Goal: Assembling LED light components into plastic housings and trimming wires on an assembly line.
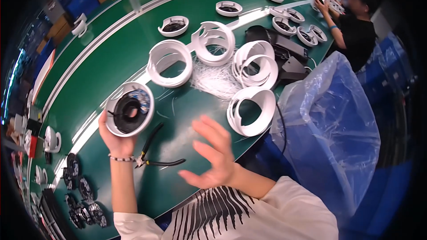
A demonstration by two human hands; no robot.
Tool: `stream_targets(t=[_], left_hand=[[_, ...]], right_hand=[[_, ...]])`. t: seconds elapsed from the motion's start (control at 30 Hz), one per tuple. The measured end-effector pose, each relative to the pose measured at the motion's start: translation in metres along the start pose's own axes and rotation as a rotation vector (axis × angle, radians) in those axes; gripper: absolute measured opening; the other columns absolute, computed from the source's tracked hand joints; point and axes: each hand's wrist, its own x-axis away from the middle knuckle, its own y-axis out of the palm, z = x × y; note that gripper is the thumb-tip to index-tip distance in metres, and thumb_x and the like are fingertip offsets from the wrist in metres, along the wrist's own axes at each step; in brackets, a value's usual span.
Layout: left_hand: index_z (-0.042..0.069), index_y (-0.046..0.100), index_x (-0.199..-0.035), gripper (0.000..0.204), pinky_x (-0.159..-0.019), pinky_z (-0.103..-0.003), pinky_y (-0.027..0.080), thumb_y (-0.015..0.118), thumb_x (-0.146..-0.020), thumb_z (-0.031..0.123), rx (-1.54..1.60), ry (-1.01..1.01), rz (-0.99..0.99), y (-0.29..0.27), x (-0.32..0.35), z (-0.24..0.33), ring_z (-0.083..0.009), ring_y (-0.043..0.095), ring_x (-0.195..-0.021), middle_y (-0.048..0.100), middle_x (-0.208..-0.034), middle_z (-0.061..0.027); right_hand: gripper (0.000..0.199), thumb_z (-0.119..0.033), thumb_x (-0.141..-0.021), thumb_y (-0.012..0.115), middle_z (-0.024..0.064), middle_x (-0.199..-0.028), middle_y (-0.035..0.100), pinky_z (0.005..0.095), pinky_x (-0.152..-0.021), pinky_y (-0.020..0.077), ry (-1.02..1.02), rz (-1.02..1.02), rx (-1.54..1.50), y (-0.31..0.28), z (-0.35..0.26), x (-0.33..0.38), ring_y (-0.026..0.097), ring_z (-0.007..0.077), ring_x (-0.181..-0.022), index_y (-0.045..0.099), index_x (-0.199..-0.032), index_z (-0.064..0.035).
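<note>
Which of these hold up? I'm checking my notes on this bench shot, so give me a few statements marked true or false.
1. The left hand holds a round white housing with a black inside. True.
2. The right hand grips the pliers. False: it is open and holds nothing; the pliers lie on the green table.
3. Stacks of white rings lie on the table beyond the hands. True.
4. The clear plastic bag is on the person's left. False: it is on the right.
5. A second person works at the far end of the table. True.
</note>
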Motion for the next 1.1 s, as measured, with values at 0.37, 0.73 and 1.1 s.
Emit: stream_targets(t=[0.37,0.73,1.1], left_hand=[[0.007,0.045,-0.117,0.045,-0.089,-0.044,0.040,0.045,-0.083,0.037,-0.118,0.216,0.367,-0.079,-0.144,0.055,-0.0278,0.049,-0.105,0.049,-0.118,-0.0106],[0.001,0.033,-0.126,0.053,-0.083,-0.044,0.044,0.056,-0.082,0.021,-0.656,0.458,0.381,-0.163,-0.200,0.080,-0.0285,0.053,-0.099,0.049,-0.115,-0.0159],[0.004,0.059,-0.101,0.031,-0.083,-0.030,0.042,0.061,-0.074,0.019,-1.689,0.934,0.648,-0.157,0.007,0.199,-0.0212,0.057,-0.096,0.062,-0.097,-0.0100]], right_hand=[[0.040,-0.019,-0.061,0.072,0.0081,-0.111,0.052,0.0381,-0.087,0.0377,0.365,-0.276,0.580,-0.109,0.014,0.046,0.044,0.0308,-0.106,0.058,-0.095,-0.0050],[0.015,-0.009,-0.067,0.064,0.0061,-0.085,0.060,0.0402,-0.082,0.0395,0.374,-0.302,0.557,-0.082,0.037,0.046,0.055,0.0237,-0.086,0.061,-0.081,-0.0051],[0.025,-0.012,-0.086,0.047,0.0223,-0.086,0.059,0.0446,-0.078,0.0445,0.044,0.047,0.607,-0.099,0.025,0.050,0.057,0.0379,-0.083,0.056,-0.085,0.0112]])
